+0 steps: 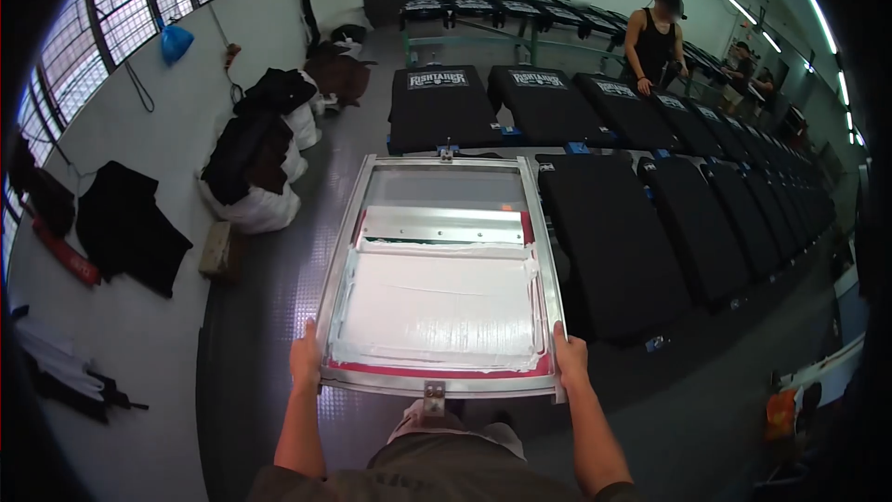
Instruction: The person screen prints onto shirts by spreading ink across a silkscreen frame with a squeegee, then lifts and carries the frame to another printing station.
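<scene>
A metal-framed printing screen (435, 386) is held in front of my body, its mesh spread with white ink (437, 302). Across the upper part of the ink lies a metal squeegee (441, 225). My left hand (305, 355) grips the frame's left side near the bottom corner. On the opposite side, my right hand (570, 355) is closed round the frame, thumb on top. Just right of the screen lies a plain black shirt (613, 251) on a board. Black shirts with white lettering (437, 104) lie beyond the frame's far edge.
Rows of black shirts (725, 223) on boards run off to the right. A co-worker (658, 42) stands at the far row. Bags with dark cloth (251, 167) and a cardboard box (219, 251) line the left wall. More people (741, 74) are farther back.
</scene>
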`<state>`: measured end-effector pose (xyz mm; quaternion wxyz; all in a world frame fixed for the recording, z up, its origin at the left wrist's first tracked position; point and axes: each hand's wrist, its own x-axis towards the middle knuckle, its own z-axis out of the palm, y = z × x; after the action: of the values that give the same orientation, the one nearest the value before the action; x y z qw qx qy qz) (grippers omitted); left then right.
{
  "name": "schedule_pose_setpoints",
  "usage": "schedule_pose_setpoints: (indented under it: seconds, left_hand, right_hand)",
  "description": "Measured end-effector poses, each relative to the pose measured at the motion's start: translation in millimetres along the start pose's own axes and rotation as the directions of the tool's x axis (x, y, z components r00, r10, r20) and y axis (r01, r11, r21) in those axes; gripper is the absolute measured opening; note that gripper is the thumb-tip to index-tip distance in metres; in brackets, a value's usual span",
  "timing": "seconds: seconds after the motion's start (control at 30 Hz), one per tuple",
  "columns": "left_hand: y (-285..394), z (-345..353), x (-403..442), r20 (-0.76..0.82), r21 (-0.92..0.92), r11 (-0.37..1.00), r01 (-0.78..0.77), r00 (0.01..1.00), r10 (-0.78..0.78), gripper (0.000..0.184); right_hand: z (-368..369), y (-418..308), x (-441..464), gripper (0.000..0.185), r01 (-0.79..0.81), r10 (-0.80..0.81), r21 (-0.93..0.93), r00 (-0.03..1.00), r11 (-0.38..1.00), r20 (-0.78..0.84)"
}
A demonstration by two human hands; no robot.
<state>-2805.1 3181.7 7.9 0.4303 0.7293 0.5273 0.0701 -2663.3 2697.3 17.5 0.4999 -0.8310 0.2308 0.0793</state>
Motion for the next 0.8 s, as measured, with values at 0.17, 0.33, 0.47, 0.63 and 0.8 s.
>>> schedule_pose_setpoints:
  seconds: [0.17,0.33,0.47,0.63,0.8]
  left_hand:
    - [22.4,26.2,-30.0,-0.032,-0.098,0.995,0.003,0.999,-0.006,0.081]
    - [17.6,35.5,-56.6,0.04,-0.24,0.971,0.025,0.999,-0.016,0.087]
    - [11.0,43.5,-69.9,0.083,-0.2,0.979,0.039,0.996,-0.022,0.089]
    - [8.6,43.0,-81.7,0.072,-0.116,0.992,0.053,0.996,-0.045,0.091]
    - [-45.8,58.6,-3.2,0.287,-0.19,0.977,0.099,0.957,-0.041,0.089]
  right_hand:
    - [-15.5,-18.5,33.8,0.066,0.004,-0.005,0.015,0.998,1.0,0.057]
    - [-27.2,-14.2,63.6,0.068,0.055,-0.047,-0.058,0.992,0.997,0.121]
    - [-26.7,4.3,83.1,0.067,0.095,-0.085,-0.04,0.976,0.995,0.198]
    - [-26.0,15.3,77.0,0.064,0.091,-0.087,-0.005,0.968,0.996,0.236]
    - [-17.9,33.4,108.2,0.062,0.295,-0.286,-0.128,0.954,0.947,0.085]
